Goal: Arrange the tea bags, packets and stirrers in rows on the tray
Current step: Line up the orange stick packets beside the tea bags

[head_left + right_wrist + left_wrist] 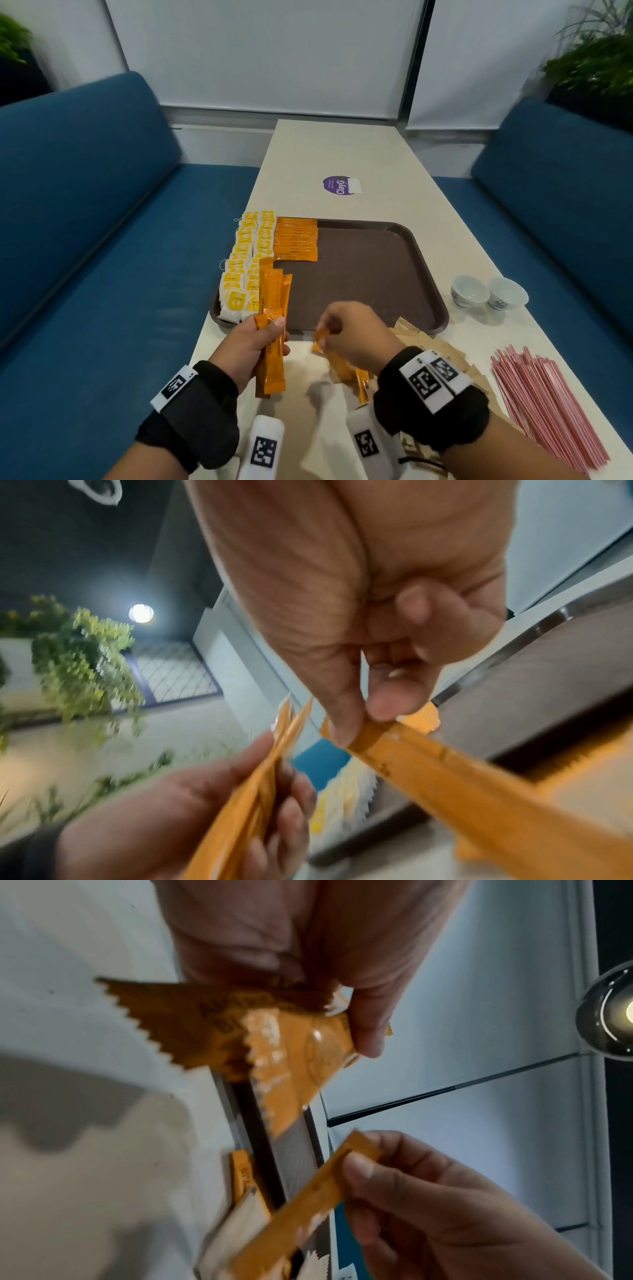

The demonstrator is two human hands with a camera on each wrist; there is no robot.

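A brown tray lies on the pale table. Along its left side sit rows of yellow tea bags, with a row of orange coffee sticks beside them at the far left. My left hand grips a small bunch of orange sticks upright at the tray's near left corner. My right hand pinches the end of one orange stick just in front of the tray's near edge; the pinch shows in the right wrist view. More orange sticks lie under that hand.
Brown paper packets lie by my right wrist, and a heap of pink stirrers sits at the right. Two small white cups stand right of the tray. A purple sticker is farther up the table. Blue sofas flank both sides.
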